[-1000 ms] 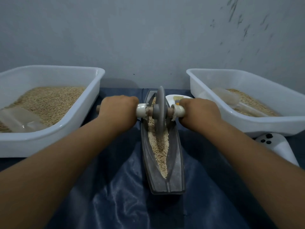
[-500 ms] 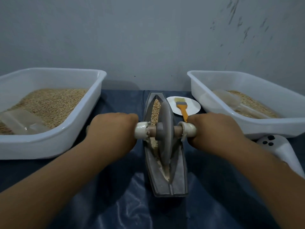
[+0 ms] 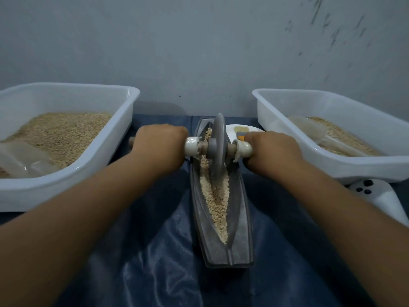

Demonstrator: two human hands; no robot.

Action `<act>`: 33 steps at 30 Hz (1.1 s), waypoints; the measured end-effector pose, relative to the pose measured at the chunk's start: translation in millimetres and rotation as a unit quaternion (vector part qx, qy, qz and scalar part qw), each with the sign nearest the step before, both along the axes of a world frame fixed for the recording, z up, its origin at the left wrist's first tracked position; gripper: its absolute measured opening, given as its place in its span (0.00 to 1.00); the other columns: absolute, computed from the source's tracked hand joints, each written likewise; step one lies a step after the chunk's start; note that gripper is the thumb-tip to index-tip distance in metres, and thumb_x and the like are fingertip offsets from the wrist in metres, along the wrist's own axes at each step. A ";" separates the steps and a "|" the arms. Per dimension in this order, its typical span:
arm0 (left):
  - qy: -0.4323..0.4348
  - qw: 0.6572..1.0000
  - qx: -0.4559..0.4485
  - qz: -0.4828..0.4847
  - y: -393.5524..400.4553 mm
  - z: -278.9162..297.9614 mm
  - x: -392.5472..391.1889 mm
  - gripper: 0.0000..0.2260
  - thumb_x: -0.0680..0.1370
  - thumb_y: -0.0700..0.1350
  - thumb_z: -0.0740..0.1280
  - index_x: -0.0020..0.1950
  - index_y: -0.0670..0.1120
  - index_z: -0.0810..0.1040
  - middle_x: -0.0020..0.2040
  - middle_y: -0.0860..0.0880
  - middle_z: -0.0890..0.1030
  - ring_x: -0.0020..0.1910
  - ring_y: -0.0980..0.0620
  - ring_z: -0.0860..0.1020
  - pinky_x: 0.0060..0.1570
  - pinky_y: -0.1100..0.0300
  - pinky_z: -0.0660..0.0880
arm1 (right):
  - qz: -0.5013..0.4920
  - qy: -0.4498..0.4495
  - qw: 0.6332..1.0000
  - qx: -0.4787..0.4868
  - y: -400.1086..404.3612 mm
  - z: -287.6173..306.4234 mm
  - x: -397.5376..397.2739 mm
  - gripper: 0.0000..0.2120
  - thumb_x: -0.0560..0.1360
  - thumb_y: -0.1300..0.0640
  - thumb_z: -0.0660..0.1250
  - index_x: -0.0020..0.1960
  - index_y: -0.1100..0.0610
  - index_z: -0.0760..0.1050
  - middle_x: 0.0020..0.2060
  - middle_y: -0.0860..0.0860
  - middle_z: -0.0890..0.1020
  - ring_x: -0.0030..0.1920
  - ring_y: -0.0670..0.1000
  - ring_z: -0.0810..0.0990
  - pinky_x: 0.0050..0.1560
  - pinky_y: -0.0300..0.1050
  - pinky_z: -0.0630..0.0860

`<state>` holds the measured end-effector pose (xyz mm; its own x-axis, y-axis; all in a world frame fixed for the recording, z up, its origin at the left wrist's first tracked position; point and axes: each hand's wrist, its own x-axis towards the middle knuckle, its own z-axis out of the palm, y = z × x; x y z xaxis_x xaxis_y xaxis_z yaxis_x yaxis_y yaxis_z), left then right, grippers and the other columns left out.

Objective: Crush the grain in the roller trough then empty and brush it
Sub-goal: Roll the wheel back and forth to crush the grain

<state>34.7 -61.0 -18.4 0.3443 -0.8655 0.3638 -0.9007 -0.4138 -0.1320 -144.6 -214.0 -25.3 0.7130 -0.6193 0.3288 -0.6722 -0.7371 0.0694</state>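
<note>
No text, label, brand or number can be read anywhere. The bins, trough and wall carry none.

Your right hand [image 3: 271,151] hides most of the brush [image 3: 240,133] on the small plate [image 3: 232,129] — only bristles and a bit of orange show. The left tub [image 3: 66,134] and the white controller [image 3: 380,196] run off the picture's edges.

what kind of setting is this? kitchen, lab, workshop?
Probably a makeshift grain-crushing bench set up for recording, not a kitchen: a roller trough on blue sheeting, white grain tubs either side, and a bare scuffed wall behind.
</note>
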 end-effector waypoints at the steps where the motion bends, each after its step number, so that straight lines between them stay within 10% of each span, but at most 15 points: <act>1: 0.012 1.000 0.008 -0.003 10.1 -0.5 -7.1 0.11 0.72 0.49 0.69 0.41 0.54 0.66 0.32 0.54 0.69 0.34 0.51 0.72 0.37 0.56 0.71 | 0.004 0.011 1.000 0.006 10.8 1.4 -10.4 0.05 0.68 0.53 0.65 0.39 0.48 0.68 0.29 0.45 0.70 0.29 0.47 0.67 0.30 0.41 0.62; 11: -0.022 0.998 -0.030 -0.043 82.8 1.5 -47.1 0.16 0.66 0.51 0.71 0.35 0.57 0.62 0.26 0.56 0.66 0.25 0.58 0.67 0.26 0.62 0.67 | 0.013 0.113 0.992 0.049 84.6 41.5 -81.1 0.09 0.67 0.45 0.66 0.37 0.44 0.66 0.29 0.44 0.74 0.30 0.41 0.70 0.27 0.38 0.60; 25: -0.014 0.998 -0.064 0.023 -19.1 -9.5 23.1 0.08 0.72 0.46 0.68 0.44 0.51 0.69 0.35 0.52 0.71 0.34 0.49 0.70 0.36 0.55 0.67 | 0.022 -0.029 0.996 -0.084 -16.1 8.7 23.1 0.11 0.66 0.55 0.68 0.37 0.50 0.64 0.30 0.48 0.73 0.32 0.55 0.69 0.32 0.44 0.59; 33: 0.008 1.000 -0.024 0.007 29.0 -14.6 -10.0 0.09 0.72 0.48 0.67 0.41 0.53 0.66 0.32 0.54 0.69 0.32 0.52 0.72 0.34 0.57 0.72 | 0.011 0.042 0.998 -0.038 23.3 9.0 -17.9 0.08 0.68 0.54 0.64 0.36 0.49 0.64 0.28 0.46 0.69 0.28 0.48 0.67 0.27 0.40 0.57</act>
